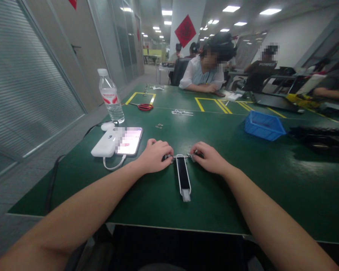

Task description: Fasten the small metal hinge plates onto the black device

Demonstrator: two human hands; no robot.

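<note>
Slim white-framed black strip [183, 174] on dark green bench [214, 210]; left hand [157, 156] and right hand [210, 158], grips narrow, pinch its silvery crossbar [180, 156]. Blue plastic bin [264, 126] right of strip, pale pillar [198, 11] beyond.

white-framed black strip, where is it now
In the head view, the white-framed black strip is just right of centre, at the near side of the green table, its far end between the left hand and right hand.
</note>
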